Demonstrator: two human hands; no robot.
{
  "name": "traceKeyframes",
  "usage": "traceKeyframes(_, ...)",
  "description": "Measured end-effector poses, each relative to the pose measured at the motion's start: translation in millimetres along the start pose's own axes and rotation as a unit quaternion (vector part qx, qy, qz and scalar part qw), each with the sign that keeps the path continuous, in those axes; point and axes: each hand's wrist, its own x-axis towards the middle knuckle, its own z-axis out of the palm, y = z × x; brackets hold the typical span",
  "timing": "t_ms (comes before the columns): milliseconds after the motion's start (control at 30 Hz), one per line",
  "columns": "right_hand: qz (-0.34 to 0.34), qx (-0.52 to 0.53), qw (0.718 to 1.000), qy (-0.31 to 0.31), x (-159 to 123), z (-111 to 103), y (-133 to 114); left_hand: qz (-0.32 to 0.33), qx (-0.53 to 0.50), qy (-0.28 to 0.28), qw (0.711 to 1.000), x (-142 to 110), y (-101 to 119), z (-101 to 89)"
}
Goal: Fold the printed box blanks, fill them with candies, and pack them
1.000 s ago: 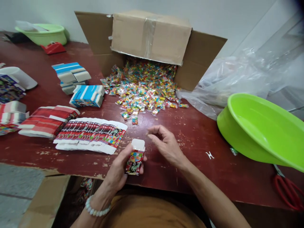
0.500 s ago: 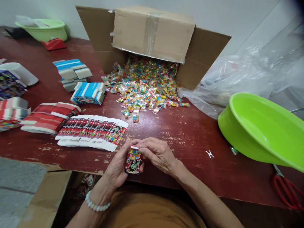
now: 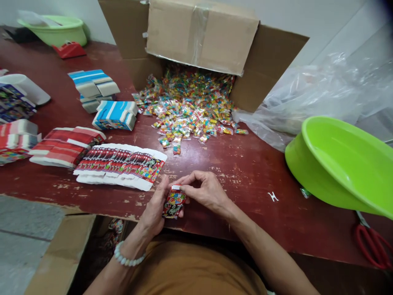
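A small red printed carton [image 3: 174, 203] rests upright in my left hand [image 3: 156, 207], whose fingers wrap behind it. At its top end, the thumb and forefinger of my right hand [image 3: 206, 189] pinch the white-edged flap. Just beyond my left hand lies a fanned row of flat red cartons [image 3: 119, 166], overlapping one another. Farther off, a heap of small clear packets of colourful candy [image 3: 190, 112] spills onto the table.
A tipped cardboard box [image 3: 175, 37] stands behind the candy. On the right are a green basin [image 3: 344, 164], red-handled scissors [image 3: 373, 246] and clear plastic bags [image 3: 319, 90]. Blue carton stacks [image 3: 115, 114] and red carton stacks [image 3: 66, 145] are on the left. An open cardboard box [image 3: 61, 250] sits below the table edge.
My right hand's fingers have shifted at the carton's top, where the white-edged flap now shows more plainly. My left hand keeps its hold. The whole view has shifted slightly.
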Motion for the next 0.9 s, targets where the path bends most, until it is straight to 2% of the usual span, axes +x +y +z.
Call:
traceKeyframes(133, -0.056, -0.130, 0.990, 0.018, -2, 1, 3, -0.017, 0.025, 0.013, 0.999, 0, -2, -0.3)
traceKeyframes(233, -0.033, -0.124, 0.992, 0.013, 1, 0, 5, 0.001, 0.046, 0.032, 0.998, 0, -3, 1.0)
traceKeyframes(300, -0.029, -0.097, 0.995, -0.021, 3, -2, 3, 0.005, 0.051, 0.032, 0.998, -1, -2, 0.8)
traceKeyframes(400, -0.062, -0.096, 0.989, -0.096, 0, -8, -3, -0.012, 0.034, 0.004, 0.999, -3, -1, -0.9)
traceKeyframes(467, -0.115, -0.167, 0.973, -0.110, -3, -8, -7, -0.019, 0.011, 0.000, 1.000, -2, 0, -1.8)
traceKeyframes(533, -0.176, -0.280, 0.940, -0.083, -8, -5, -7, -0.006, -0.008, 0.018, 1.000, 0, 0, -2.0)
traceKeyframes(600, -0.213, -0.343, 0.913, -0.056, -11, 2, -4, 0.014, -0.018, 0.045, 0.999, 1, 0, -2.4)
traceKeyframes(667, -0.217, -0.309, 0.924, -0.064, -9, 8, 2, 0.020, -0.017, 0.053, 0.998, -2, 2, -5.5)
traceKeyframes(733, -0.203, -0.231, 0.948, -0.084, -2, 11, 8, 0.030, 0.006, 0.060, 0.998, -11, 6, -15.8)
traceKeyframes(800, -0.171, -0.193, 0.964, -0.064, 12, 9, 13, 0.065, 0.044, 0.091, 0.993, -29, 12, -37.6)
traceKeyframes(833, -0.153, -0.198, 0.967, -0.038, 20, 8, 15, 0.089, 0.063, 0.125, 0.986, -41, 14, -53.7)
traceKeyframes(900, -0.126, -0.237, 0.963, 0.018, 40, 5, 18, 0.117, 0.099, 0.229, 0.961, -69, 15, -94.8)
